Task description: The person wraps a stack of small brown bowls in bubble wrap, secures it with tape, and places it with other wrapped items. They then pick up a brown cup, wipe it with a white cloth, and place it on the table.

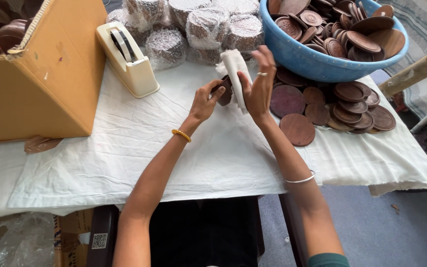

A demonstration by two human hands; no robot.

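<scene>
Holding a small dark wooden disc (225, 90) up over the bench (174, 148), the left hand (204, 101) has its grip pinched on the edge, while the right hand (259, 86) presses a white cloth (234, 66) against it. More brown discs (317, 106) lie just right, under a blue tub (302, 59), with a tape dispenser (127, 59) off left.

Both bare forearms reached forward and converged. The left hand (206, 100) pinched with curled fingers, while the right hand (259, 89) stood upright, fingers spread, palm facing left.
</scene>
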